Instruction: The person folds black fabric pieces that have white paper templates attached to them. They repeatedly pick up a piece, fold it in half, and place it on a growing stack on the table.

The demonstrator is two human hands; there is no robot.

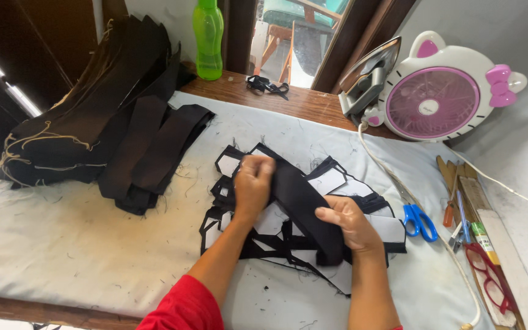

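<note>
While both hands grip it, black strip [300,201] runs 10-to-4 o'clock: left hand [253,183] fingers closed at upper end, right hand [346,223] pinching lower end, above cut pieces [337,180] on table [80,244].

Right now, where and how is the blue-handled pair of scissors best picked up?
Probably by the blue handle loops, coming from above on the near side. The scissors lie flat on the pale cloth, loops toward the person and blades pointing away, just right of the right hand; a white cord runs close by.
</note>
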